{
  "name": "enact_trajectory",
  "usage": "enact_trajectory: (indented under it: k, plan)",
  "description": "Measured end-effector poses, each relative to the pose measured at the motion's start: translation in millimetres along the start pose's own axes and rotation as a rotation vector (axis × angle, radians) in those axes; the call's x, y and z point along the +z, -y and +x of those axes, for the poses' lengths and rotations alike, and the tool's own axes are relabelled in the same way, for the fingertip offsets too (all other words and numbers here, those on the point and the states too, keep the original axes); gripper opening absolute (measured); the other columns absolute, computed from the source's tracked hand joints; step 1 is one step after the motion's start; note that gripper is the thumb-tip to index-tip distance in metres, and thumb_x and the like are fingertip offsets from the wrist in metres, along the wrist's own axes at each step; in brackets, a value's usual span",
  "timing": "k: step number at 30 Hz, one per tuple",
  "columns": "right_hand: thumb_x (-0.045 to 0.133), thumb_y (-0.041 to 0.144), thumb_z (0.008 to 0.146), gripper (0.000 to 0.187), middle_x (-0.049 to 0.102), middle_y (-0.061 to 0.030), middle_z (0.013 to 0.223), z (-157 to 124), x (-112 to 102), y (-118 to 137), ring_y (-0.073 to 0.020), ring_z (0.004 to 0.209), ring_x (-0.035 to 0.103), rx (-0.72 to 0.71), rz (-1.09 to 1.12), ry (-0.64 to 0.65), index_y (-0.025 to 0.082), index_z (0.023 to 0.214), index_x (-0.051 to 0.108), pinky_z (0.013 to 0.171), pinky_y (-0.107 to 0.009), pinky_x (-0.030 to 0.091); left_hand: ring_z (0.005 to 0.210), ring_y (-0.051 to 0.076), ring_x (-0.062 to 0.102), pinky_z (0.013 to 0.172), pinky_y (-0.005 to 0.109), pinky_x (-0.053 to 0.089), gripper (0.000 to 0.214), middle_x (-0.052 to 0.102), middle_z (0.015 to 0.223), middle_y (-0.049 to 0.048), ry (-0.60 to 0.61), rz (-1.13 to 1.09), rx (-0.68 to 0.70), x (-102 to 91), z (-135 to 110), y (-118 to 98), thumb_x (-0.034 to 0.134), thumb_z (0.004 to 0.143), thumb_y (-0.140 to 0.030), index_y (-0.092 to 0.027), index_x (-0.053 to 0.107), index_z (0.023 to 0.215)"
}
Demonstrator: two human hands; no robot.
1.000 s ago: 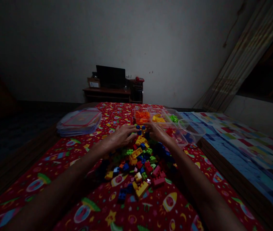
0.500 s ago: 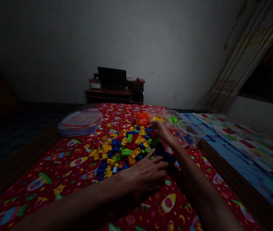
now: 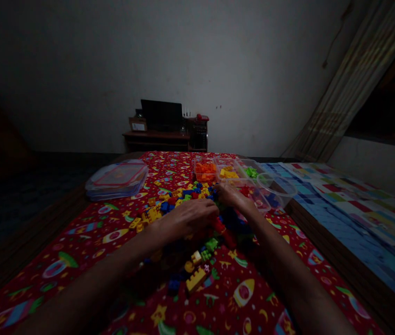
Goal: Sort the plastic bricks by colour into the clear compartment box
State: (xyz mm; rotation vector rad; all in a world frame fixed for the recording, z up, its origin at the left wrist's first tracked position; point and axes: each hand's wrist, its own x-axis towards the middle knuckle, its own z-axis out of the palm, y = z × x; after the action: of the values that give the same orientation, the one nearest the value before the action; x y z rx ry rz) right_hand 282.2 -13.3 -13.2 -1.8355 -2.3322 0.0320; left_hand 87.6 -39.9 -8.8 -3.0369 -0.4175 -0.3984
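Toy building bricks [image 3: 154,215] in yellow, blue, red and green are heaped on a red patterned cloth. My left hand [image 3: 195,215] lies over the middle of the heap, its fingers together and bent down. Just under those fingertips are red bricks [image 3: 219,226]; whether one is gripped is hidden. At the heap's far right edge, my right hand [image 3: 233,195] has its fingers drawn in, and what they hold cannot be made out. Beyond it stand clear plastic boxes holding orange bricks [image 3: 206,172], yellow bricks [image 3: 228,172] and green bricks [image 3: 251,172].
A stack of clear lids [image 3: 117,179] sits at the left of the cloth [image 3: 89,265]. Loose yellow bricks [image 3: 196,280] and green bricks [image 3: 211,245] lie nearer me. A round clear rim [image 3: 277,185] shows beside the boxes. A monitor [image 3: 161,114] stands by the wall.
My left hand has moved forward and left onto the heap, and its fingers have drawn together. Several bricks now lie closer to me. My right hand has come back from the boxes to the heap.
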Motion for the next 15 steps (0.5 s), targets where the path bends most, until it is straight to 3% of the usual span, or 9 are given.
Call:
enact_trajectory:
  k: [5, 8, 12, 15]
  plan:
    - [0.048, 0.0, 0.071, 0.035, 0.069, -0.0098, 0.09, -13.1, -30.2, 0.4, -0.0166, 0.079, 0.061, 0.019, 0.146, -0.035, 0.012, 0.098, 0.068, 0.07, -0.023, 0.045, 0.092, 0.017, 0.059, 0.077, 0.026, 0.046, 0.018, 0.062, 0.105, 0.0054, -0.061, 0.079, -0.13, 1.3, -5.9, 43.3, 0.046, 0.09, -0.021, -0.021, 0.057, 0.105]
    - [0.051, 0.0, 0.071, 0.038, 0.069, -0.0087, 0.095, -21.0, -42.0, -2.0, -0.015, 0.082, 0.061, 0.024, 0.218, -0.082, 0.013, 0.103, 0.066, 0.071, -0.022, 0.045, 0.106, 0.022, 0.055, 0.086, 0.033, 0.047, 0.021, 0.057, 0.12, 0.0097, -0.158, 0.113, -0.193, 0.9, -7.8, 51.7, 0.049, 0.089, -0.023, -0.019, 0.057, 0.108]
    - [0.052, 0.005, 0.076, 0.031, 0.07, -0.0087, 0.099, -22.4, -47.6, -5.9, -0.0145, 0.085, 0.062, 0.019, 0.261, -0.235, 0.015, 0.101, 0.068, 0.072, -0.022, 0.045, 0.114, 0.022, 0.051, 0.095, 0.037, 0.045, 0.023, 0.056, 0.125, 0.0094, -0.288, 0.045, -0.115, 2.3, 2.4, 22.4, 0.045, 0.092, -0.024, -0.02, 0.058, 0.11]
    - [0.049, 0.009, 0.08, 0.026, 0.071, -0.0087, 0.088, -18.0, -48.8, -8.9, -0.0138, 0.075, 0.062, 0.019, 0.23, -0.339, 0.013, 0.095, 0.07, 0.068, -0.022, 0.044, 0.106, 0.019, 0.056, 0.094, 0.034, 0.045, 0.019, 0.062, 0.114, 0.0073, -0.196, -0.028, 0.051, 10.6, 20.4, -19.4, 0.047, 0.091, -0.024, -0.019, 0.061, 0.104]
